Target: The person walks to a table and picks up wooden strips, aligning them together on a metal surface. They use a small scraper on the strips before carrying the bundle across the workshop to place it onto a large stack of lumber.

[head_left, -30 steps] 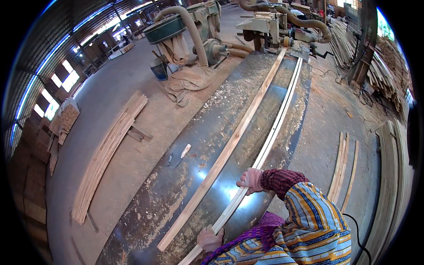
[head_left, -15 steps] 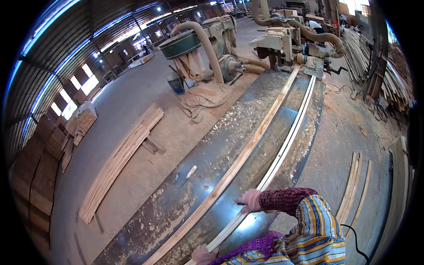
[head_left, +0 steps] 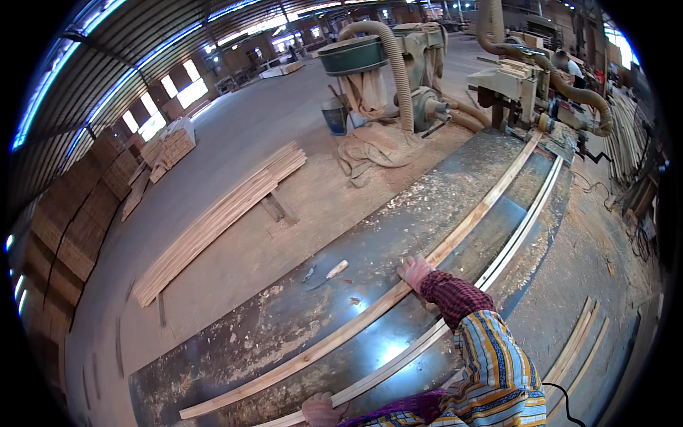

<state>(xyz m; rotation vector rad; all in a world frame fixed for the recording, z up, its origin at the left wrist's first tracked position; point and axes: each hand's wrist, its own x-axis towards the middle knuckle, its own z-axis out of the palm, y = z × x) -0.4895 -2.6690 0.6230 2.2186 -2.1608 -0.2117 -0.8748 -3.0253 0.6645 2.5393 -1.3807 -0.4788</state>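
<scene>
Your right hand (head_left: 415, 273) covers the brown wood strip (head_left: 455, 236) mid-surface (head_left: 388, 345), your left hand (head_left: 320, 410) the pale strips (head_left: 498, 261) nearer its right edge; I can't tell either grip, but loose fingers could let wood slide.

Right hand transferred between wooden strips.
Right hand (head_left: 415, 275), earlier on the paired pale strips (head_left: 518, 233), now rests on the single browner strip (head_left: 380, 307); camera view has swung left.
</scene>
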